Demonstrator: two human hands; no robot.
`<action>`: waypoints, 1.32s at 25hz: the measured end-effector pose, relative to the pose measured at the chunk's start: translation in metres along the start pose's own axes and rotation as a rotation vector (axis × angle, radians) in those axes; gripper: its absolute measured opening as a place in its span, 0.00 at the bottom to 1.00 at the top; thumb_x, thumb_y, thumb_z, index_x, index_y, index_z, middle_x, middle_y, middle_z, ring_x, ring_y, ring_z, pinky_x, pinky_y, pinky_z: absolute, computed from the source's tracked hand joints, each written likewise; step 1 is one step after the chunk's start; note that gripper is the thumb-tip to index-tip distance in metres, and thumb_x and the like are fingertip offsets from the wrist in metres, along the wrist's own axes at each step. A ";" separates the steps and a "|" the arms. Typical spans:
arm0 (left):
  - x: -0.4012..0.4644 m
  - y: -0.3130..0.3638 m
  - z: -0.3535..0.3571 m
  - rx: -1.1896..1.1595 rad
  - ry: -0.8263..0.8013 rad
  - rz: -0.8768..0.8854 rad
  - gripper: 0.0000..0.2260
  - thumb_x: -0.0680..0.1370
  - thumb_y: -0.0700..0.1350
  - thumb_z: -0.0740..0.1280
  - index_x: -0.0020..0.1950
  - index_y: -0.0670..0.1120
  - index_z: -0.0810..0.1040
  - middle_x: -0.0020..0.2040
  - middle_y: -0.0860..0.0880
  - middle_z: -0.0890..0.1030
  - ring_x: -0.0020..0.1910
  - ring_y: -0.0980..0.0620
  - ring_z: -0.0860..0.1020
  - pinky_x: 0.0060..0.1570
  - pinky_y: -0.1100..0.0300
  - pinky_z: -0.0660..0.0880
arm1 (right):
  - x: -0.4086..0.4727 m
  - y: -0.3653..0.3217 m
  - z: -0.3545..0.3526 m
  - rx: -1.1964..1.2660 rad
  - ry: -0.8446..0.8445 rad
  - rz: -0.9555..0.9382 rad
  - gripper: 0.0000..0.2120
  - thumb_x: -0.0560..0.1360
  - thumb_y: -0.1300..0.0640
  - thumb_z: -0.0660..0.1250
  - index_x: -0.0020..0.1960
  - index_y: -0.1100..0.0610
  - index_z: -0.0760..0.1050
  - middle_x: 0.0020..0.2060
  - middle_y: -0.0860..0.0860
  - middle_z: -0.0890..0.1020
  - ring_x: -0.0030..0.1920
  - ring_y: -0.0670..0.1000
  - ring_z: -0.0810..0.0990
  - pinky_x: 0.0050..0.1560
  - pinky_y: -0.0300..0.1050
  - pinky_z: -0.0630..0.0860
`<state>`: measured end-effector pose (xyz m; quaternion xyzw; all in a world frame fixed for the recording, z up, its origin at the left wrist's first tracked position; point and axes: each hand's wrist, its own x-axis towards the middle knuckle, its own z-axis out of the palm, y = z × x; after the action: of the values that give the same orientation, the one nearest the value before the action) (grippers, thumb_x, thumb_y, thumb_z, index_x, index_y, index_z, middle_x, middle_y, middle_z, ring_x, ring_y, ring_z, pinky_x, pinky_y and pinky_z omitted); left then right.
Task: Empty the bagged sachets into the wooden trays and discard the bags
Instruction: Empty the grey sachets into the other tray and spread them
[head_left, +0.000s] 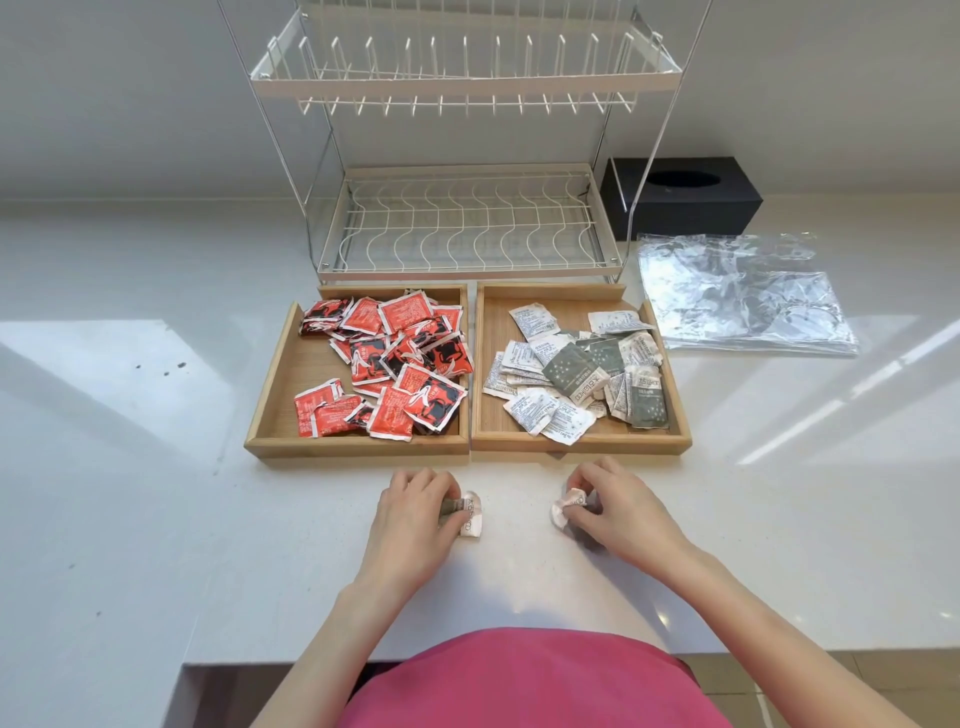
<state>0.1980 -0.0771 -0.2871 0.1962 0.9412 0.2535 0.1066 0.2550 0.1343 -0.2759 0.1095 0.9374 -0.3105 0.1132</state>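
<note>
Sachets crumpled, white/grey, 1 per hands.

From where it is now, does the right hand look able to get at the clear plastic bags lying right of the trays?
Probably yes: nothing stands between the right hand and the clear plastic bags on the counter, but its fingers already pinch a sachet, so it would need to drop that first.

A white wire dish rack stands at twelve o'clock on the pale tabletop. A black tissue box sits at two o'clock, just beside the rack.
</note>
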 end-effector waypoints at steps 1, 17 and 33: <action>0.000 0.005 -0.003 -0.045 0.004 -0.005 0.05 0.74 0.47 0.65 0.42 0.49 0.70 0.40 0.56 0.72 0.50 0.47 0.72 0.44 0.60 0.61 | 0.001 -0.002 -0.003 0.057 0.006 0.000 0.05 0.71 0.56 0.66 0.41 0.49 0.70 0.40 0.46 0.73 0.39 0.48 0.71 0.39 0.39 0.66; 0.090 0.068 -0.033 -0.350 0.044 0.068 0.13 0.75 0.41 0.63 0.59 0.43 0.72 0.50 0.46 0.79 0.45 0.53 0.73 0.41 0.68 0.63 | 0.061 -0.024 -0.069 0.556 0.152 0.127 0.07 0.75 0.57 0.63 0.52 0.57 0.73 0.40 0.51 0.80 0.36 0.46 0.79 0.32 0.33 0.72; 0.099 0.072 0.003 0.178 -0.242 0.115 0.26 0.78 0.50 0.56 0.73 0.48 0.53 0.76 0.45 0.54 0.75 0.44 0.49 0.73 0.46 0.45 | 0.062 0.005 -0.050 -0.224 0.045 -0.036 0.30 0.74 0.49 0.61 0.73 0.50 0.55 0.76 0.48 0.52 0.76 0.50 0.48 0.74 0.53 0.47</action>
<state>0.1328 0.0234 -0.2625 0.2873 0.9275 0.1495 0.1867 0.1906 0.1769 -0.2572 0.0861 0.9704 -0.2033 0.0981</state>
